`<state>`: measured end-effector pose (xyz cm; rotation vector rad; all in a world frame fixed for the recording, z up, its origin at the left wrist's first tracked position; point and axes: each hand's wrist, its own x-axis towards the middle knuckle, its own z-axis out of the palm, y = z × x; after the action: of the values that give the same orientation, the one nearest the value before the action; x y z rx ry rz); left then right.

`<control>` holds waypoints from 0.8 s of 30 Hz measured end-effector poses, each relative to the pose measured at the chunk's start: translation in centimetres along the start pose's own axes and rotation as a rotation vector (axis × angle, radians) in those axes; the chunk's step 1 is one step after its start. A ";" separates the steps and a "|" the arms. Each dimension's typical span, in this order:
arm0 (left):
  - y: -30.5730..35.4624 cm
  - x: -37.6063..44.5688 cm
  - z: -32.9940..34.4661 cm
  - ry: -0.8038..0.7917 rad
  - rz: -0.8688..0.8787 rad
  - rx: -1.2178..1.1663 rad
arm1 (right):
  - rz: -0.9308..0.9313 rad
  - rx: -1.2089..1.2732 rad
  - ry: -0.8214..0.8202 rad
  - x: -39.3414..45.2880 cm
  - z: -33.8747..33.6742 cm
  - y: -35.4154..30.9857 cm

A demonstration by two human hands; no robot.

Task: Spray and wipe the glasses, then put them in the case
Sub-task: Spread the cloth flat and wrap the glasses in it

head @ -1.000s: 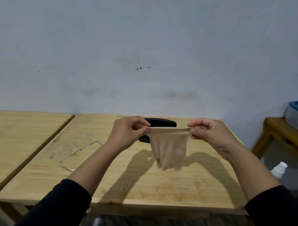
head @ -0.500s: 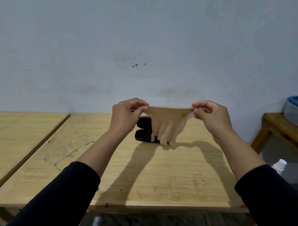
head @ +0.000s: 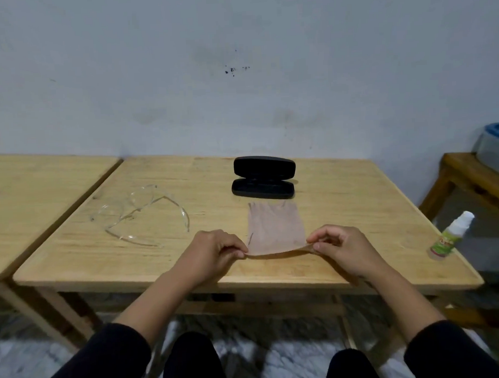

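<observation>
A thin beige cloth (head: 275,227) lies spread flat on the wooden table (head: 344,219), in front of the open black glasses case (head: 263,177). My left hand (head: 214,254) pinches the cloth's near left corner and my right hand (head: 341,249) pinches its near right corner, with the near edge lifted slightly off the wood. Clear-framed glasses (head: 142,213) rest on the table to the left, arms unfolded, apart from both hands. A small white spray bottle (head: 449,237) with a green label stands at the table's right edge.
A second wooden table (head: 28,198) adjoins on the left. A lower wooden stand (head: 476,173) at the right carries a grey tub with a blue lid (head: 495,141). A pale wall rises right behind the tables. My knees show below the table's front edge.
The cloth, held stretched in the air between both hands before, has been brought down and laid flat on the table. Both hands moved down toward the near edge.
</observation>
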<state>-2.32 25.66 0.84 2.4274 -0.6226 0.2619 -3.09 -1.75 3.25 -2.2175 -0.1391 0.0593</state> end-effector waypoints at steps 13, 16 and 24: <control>0.5 4.7 0.9 0.115 -0.213 0.000 | 0.035 -0.052 0.245 3.0 1.7 -1.0; 0.4 6.7 2.1 0.101 -0.213 0.017 | -0.016 -0.118 0.253 5.0 3.1 -1.3; -2.2 8.9 1.6 -0.104 -0.254 0.186 | -0.102 -0.339 0.123 8.4 3.9 0.0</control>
<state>6.57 22.94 1.37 2.6808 -0.3402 0.0919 4.87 2.37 0.93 -2.5400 -0.2068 -0.1685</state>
